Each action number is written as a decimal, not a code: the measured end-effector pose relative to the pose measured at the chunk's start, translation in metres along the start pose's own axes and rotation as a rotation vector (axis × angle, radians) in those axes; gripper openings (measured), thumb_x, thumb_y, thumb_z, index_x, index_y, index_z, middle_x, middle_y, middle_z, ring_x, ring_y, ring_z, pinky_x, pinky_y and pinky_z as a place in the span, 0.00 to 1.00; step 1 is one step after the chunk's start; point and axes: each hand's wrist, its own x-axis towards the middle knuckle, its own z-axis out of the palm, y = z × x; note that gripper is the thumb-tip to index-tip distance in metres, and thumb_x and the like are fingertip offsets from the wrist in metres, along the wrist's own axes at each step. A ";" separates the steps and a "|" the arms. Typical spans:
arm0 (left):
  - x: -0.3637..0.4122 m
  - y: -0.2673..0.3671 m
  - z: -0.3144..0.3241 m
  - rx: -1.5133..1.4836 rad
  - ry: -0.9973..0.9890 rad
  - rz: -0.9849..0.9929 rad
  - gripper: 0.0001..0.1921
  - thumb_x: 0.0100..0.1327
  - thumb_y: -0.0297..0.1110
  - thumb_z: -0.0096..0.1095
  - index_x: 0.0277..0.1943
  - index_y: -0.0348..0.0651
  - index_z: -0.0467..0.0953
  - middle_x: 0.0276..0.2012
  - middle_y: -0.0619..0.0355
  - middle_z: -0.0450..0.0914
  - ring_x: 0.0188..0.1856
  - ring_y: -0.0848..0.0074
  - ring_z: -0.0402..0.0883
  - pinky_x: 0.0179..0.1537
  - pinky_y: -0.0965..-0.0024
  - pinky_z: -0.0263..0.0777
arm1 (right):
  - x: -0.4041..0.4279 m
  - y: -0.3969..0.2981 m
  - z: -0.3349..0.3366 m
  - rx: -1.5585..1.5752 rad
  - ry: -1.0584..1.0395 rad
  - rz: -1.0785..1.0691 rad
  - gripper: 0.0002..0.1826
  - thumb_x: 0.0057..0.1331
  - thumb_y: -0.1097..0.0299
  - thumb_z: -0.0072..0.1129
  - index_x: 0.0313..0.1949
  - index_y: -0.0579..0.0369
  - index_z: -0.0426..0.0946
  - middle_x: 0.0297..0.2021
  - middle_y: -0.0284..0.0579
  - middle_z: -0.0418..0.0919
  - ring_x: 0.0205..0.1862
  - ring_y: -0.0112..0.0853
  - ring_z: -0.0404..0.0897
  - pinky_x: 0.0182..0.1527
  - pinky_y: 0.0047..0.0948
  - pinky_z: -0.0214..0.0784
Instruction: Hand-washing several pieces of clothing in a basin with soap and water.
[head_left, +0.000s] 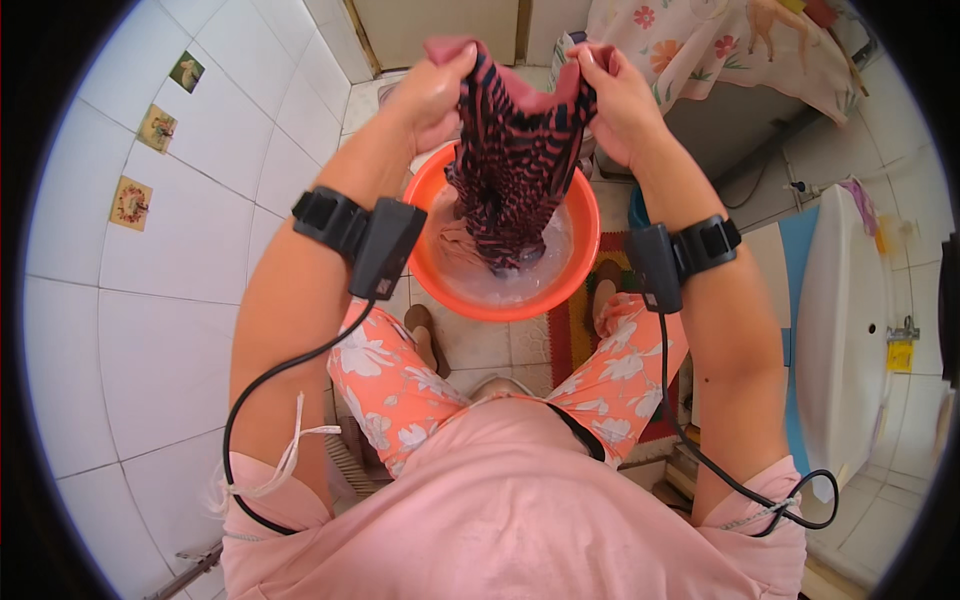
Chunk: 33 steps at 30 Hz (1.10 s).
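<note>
Both hands hold up a wet-looking garment (510, 157), dark with a pink pattern and a pink edge. My left hand (435, 97) grips its upper left corner, and my right hand (619, 97) grips the upper right one. The cloth hangs between them, and its lower end reaches down into an orange plastic basin (501, 309). Cloudy, sudsy water (480, 281) fills the basin's lower part, where a light pinkish cloth (454, 238) lies on the left.
The basin stands on the tiled floor between my feet. A white washbasin (836, 330) is at the right, a tiled wall (180, 330) at the left. A red and yellow mat (571, 337) lies right of the basin. Flowered cloth (675, 52) covers something at the upper right.
</note>
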 end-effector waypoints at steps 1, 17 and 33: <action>0.002 0.014 0.009 -0.003 -0.008 0.037 0.13 0.67 0.37 0.49 0.47 0.38 0.70 0.39 0.55 0.77 0.39 0.70 0.78 0.44 0.64 0.73 | 0.002 -0.011 0.002 0.003 0.000 -0.010 0.07 0.69 0.67 0.44 0.38 0.56 0.70 0.30 0.34 0.72 0.33 0.21 0.71 0.34 0.22 0.66; 0.013 0.068 0.026 0.012 -0.006 -0.012 0.16 0.69 0.41 0.40 0.35 0.39 0.72 0.30 0.52 0.78 0.35 0.63 0.77 0.43 0.57 0.72 | -0.006 -0.063 0.022 -0.127 -0.069 -0.139 0.07 0.66 0.65 0.50 0.36 0.54 0.70 0.26 0.35 0.71 0.27 0.26 0.70 0.33 0.26 0.67; -0.033 -0.230 -0.074 1.616 0.054 -0.202 0.31 0.66 0.50 0.38 0.67 0.43 0.48 0.68 0.46 0.44 0.68 0.47 0.43 0.66 0.52 0.39 | -0.045 0.242 -0.087 -1.365 -0.077 0.256 0.27 0.61 0.55 0.50 0.60 0.17 0.59 0.69 0.41 0.41 0.69 0.52 0.34 0.62 0.63 0.32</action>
